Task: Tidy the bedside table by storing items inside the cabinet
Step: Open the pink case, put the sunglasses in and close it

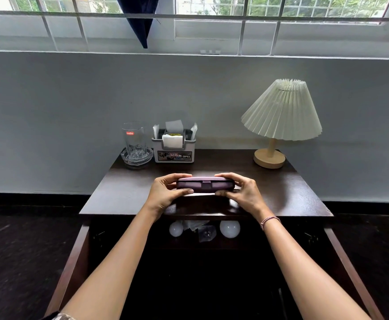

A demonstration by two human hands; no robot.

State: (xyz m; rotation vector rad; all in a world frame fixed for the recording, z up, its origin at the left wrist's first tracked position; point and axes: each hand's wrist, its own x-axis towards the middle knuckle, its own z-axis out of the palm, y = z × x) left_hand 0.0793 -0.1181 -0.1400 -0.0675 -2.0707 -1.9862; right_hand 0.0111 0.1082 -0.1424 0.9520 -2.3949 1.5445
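Your left hand (165, 192) and right hand (243, 192) each curl round one end of the mauve oblong hard-shell case (205, 184), thumbs at its near edge and fingers over the top, holding it level with the clasp facing you. The case is over the front middle of the dark wooden bedside table (281, 192). It is well apart from the clear glass tumbler (133, 139), grey plastic tissue holder (174, 153) and cream pleated-shade lamp (281, 112) along the back edge, and above the open cabinet (78, 255) below.
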